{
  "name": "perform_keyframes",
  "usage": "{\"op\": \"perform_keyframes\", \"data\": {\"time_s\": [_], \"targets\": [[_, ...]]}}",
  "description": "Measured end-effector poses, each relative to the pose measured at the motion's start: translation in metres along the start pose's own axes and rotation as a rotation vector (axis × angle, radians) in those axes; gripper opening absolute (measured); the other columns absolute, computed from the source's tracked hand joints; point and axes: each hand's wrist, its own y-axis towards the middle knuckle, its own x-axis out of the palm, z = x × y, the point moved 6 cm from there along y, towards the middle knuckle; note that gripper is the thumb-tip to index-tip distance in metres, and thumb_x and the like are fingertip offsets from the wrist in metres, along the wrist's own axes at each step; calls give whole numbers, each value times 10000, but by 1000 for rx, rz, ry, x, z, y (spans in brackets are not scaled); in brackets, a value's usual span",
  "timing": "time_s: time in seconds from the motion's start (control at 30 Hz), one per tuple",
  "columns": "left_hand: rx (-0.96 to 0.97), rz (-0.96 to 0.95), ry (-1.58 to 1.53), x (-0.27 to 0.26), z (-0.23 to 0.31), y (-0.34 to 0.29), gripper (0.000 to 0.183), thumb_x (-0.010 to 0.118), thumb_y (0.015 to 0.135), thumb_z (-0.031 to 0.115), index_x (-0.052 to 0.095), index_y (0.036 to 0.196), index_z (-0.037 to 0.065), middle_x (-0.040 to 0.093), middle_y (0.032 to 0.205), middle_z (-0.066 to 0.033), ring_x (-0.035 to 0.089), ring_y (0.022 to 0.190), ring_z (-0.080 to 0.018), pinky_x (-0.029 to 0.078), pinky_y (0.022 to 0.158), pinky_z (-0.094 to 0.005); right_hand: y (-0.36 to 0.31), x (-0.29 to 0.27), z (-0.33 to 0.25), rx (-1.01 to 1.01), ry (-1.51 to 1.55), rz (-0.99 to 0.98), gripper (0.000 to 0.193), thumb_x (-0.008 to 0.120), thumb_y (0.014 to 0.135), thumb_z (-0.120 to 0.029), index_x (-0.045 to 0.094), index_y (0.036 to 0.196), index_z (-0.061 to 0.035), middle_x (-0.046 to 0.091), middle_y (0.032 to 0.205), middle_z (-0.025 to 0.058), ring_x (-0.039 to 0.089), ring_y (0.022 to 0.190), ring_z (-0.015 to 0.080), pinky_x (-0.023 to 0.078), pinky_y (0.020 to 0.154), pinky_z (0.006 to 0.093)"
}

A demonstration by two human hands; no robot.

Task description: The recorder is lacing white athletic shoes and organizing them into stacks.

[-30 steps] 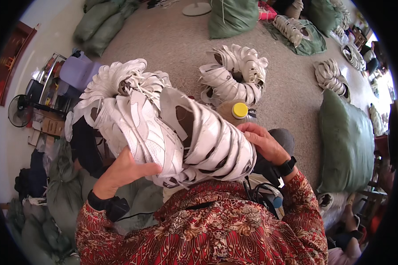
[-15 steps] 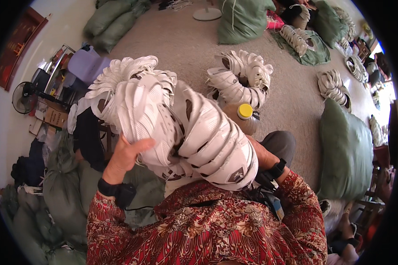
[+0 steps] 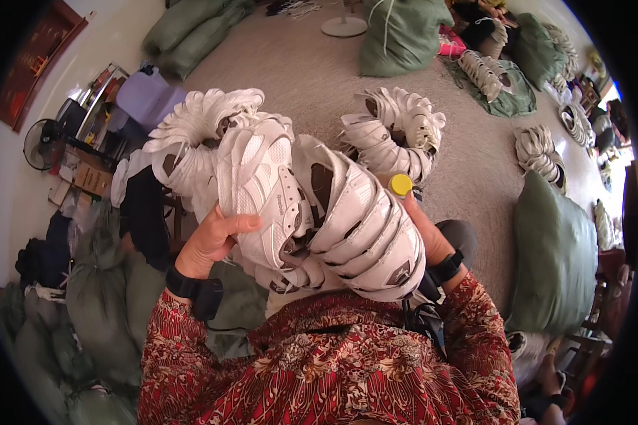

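The left hand (image 3: 211, 242) clasps white shoe uppers (image 3: 268, 205). The right hand (image 3: 432, 237), its hidden fingers' grip unclear, probably steadies them against slumping.

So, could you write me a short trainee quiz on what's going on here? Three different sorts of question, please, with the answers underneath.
1. Multiple choice: which is nearest the yellow cap?
A) the left hand
B) the right hand
C) the green sack at the far right

2. True or false: the left hand is holding the fan.

3. Fill in the blank: the main colour of the patterned sleeves is ____.

Key:
1. B, the right hand.
2. False; it holds white shoe uppers.
3. Red.
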Motion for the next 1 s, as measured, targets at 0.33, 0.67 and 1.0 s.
{"op": "perform_keyframes", "data": {"time_s": [0.33,0.67,1.0], "targets": [[87,312,-437,-69,2,-2,439,606,963,203,561,1335,-26,650,1281,-140,640,1153,-273,493,1036,-428,-24,46,12,59,-238,-180,852,800,841,-340,382,1509,-17,475,1490,111,439,1376,211,297,1178,380],[81,-20,508,12,-8,-15,521,747,858,171,576,1318,-5,652,1214,-62,603,1068,-148,470,940,-290,-41,34,15,14,-86,-124,574,689,962,-325,496,1393,2,591,1322,71,551,1218,144,421,1073,322],[121,116,159,38,5,5,543,701,919,191,518,1384,-21,622,1282,-80,597,1146,-187,454,1017,-338,-54,40,19,57,-377,-78,693,624,970,-494,518,1346,78,639,1195,86,613,1035,126,506,889,299]]}}
